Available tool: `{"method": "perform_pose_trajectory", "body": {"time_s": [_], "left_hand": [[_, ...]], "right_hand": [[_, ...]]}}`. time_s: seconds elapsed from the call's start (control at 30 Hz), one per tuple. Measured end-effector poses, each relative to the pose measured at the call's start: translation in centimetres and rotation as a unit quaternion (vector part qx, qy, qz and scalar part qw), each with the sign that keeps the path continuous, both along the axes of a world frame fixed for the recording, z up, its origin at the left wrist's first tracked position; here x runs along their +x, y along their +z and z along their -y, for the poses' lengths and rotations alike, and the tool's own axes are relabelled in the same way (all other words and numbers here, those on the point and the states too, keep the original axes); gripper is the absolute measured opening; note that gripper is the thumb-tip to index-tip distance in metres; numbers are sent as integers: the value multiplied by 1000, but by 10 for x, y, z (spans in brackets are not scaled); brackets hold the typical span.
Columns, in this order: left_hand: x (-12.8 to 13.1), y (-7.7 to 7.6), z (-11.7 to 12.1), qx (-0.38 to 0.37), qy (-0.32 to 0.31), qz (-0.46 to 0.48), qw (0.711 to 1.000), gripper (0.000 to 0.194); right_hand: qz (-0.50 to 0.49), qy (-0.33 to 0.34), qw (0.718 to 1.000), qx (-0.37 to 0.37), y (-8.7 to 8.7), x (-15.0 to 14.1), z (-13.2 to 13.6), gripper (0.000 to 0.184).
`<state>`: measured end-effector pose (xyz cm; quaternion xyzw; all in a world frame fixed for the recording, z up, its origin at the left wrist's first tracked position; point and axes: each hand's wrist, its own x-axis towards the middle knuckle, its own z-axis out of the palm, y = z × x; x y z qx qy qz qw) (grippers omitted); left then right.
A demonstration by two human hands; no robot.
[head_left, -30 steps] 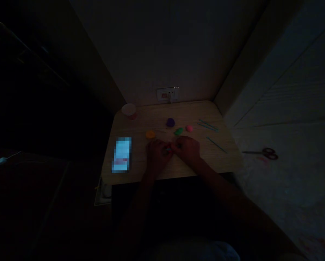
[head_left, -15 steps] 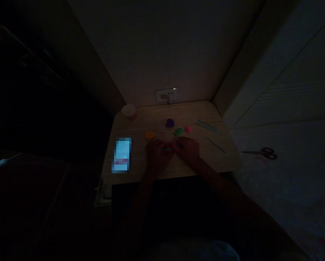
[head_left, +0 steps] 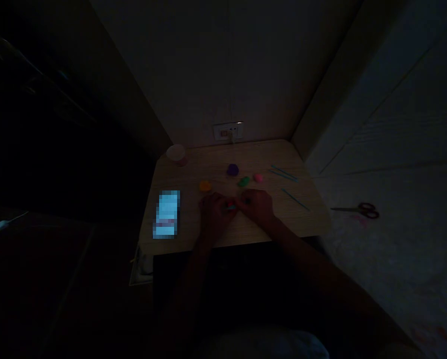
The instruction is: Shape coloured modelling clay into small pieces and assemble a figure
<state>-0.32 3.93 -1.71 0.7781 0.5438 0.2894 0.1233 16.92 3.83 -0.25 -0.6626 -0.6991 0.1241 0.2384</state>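
In dim light, my left hand (head_left: 215, 214) and my right hand (head_left: 258, 204) meet over the front half of a small wooden table (head_left: 223, 237). Pinched between their fingertips is a small red piece (head_left: 230, 204) with a light-blue bit beside it; its exact kind is too dark to make out. The fingers of both hands are curled and closed around it. Just beyond them lie an orange lump (head_left: 205, 186), a purple lump (head_left: 233, 170), a green piece (head_left: 243, 181) and a pink ball (head_left: 258, 178), which look like modelling clay.
Thin teal sticks (head_left: 295, 199) lie at the table's right. A glowing, pixelated phone (head_left: 166, 214) rests at the left, with a paper cup (head_left: 176, 154) at the back-left corner. Scissors (head_left: 365, 210) lie on a pale surface to the right. A wall socket (head_left: 228, 131) is behind the table.
Both hands stay together in nearly the same place, with slight finger movement around the red piece. The whole view has shifted very slightly.
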Motion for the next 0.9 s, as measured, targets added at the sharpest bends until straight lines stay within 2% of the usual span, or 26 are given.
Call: {"method": "perform_pose_trajectory", "body": {"time_s": [0.3, 0.43, 0.67, 0.9], "left_hand": [[1, 5, 0, -19, -4, -8, 1000, 17], [0, 4, -1, -17, -2, -11, 1000, 18], [1, 4, 1, -13, 0, -11, 1000, 21], [3, 8, 2, -17, -1, 5, 1000, 24]], "right_hand": [[47, 38, 998, 37, 1, -1, 1, 34], [13, 17, 999, 31, -2, -5, -2, 37], [67, -7, 998, 2, 4, -9, -6, 39], [27, -39, 999, 0, 4, -9, -6, 41]]}}
